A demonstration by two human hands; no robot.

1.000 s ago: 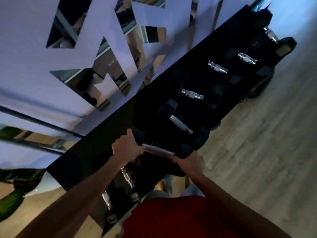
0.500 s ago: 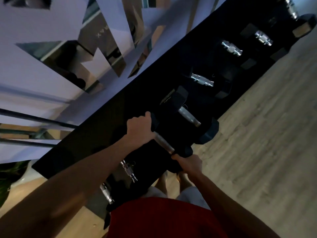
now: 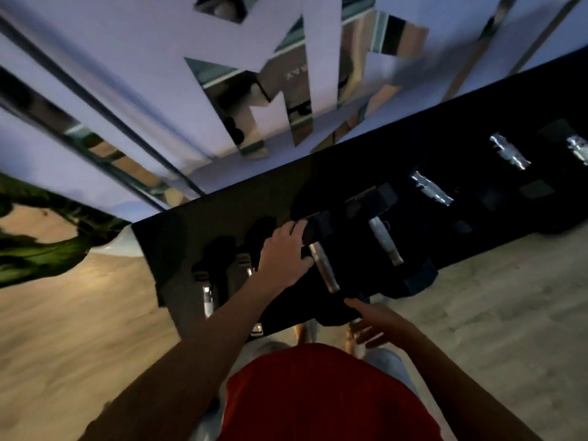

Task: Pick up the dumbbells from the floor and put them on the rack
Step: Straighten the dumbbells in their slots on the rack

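Left hand (image 3: 285,256): reaches out over the front edge of the rack; its fingers (image 3: 294,229) lie fairly straight against the far head of the dumbbell, beside the handle and not wrapped round it.
Right hand (image 3: 371,324): held apart from the bar, fingers spread and holding nothing; it is just below the near head of the same dumbbell, and I cannot tell whether the thumb touches it.
Dumbbell (image 3: 324,269): lies on the top tier of the rack, its chrome handle running from the far side toward the person and its black heads dark against the shelf.
Second dumbbell (image 3: 385,244): lies just to the right of the first and roughly parallel to it, untouched by either hand.
Other dumbbells: three more chrome handles show further right along the same tier, at (image 3: 431,190), (image 3: 509,153) and (image 3: 577,150); their heads are lost in the dark.
Lower tier: one small chrome handle (image 3: 208,301) shows below the left forearm.
Rack (image 3: 197,224): long and black, running from lower left to upper right along the wall.
Wall (image 3: 127,74): pale, set with angular mirror pieces.
Floor (image 3: 496,345): light wood boards to the right of the rack.
Plant (image 3: 35,249): green leaves at the left edge, beyond the end of the rack.
Shirt (image 3: 318,396): red, at the bottom middle.
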